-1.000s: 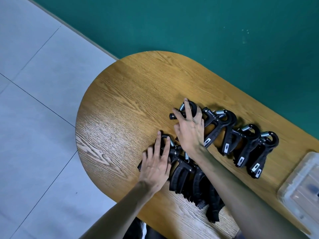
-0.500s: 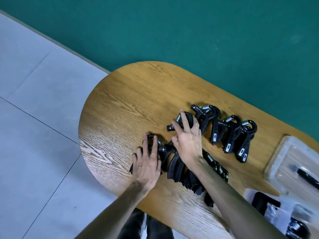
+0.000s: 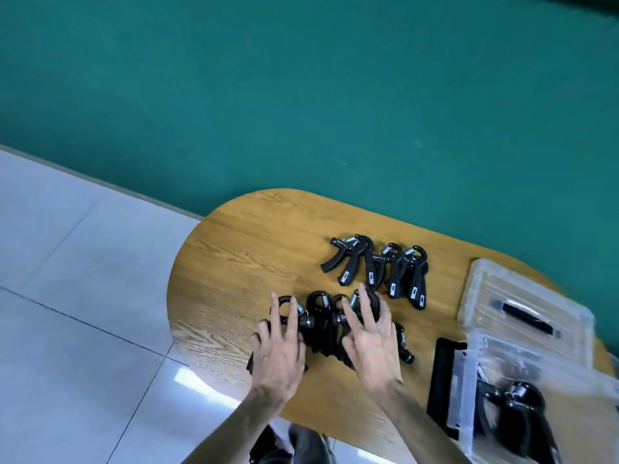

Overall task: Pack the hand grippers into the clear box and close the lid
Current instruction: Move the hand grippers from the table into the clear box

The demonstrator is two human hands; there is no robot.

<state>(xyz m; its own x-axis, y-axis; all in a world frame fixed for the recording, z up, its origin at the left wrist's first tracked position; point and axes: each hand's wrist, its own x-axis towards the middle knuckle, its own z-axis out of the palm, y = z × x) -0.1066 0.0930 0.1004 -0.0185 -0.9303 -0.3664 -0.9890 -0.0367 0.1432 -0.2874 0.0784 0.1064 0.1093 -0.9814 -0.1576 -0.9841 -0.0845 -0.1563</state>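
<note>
left hand [image 3: 279,349] flat, fingers spread, on near row of black plastic hand grippers [image 3: 321,324] | right hand [image 3: 371,343] flat too, holding nothing, likely bunching them to scoop | clear plastic box [image 3: 522,393] open at right

Just a wooden table [image 3: 234,249] with a rounded end and a pretty visible grain, pushed up against a teal green wall [image 3: 301,95]. Floor is light grey tile [image 3: 67,262] with thin dark grout lines and some glare on it.
</note>
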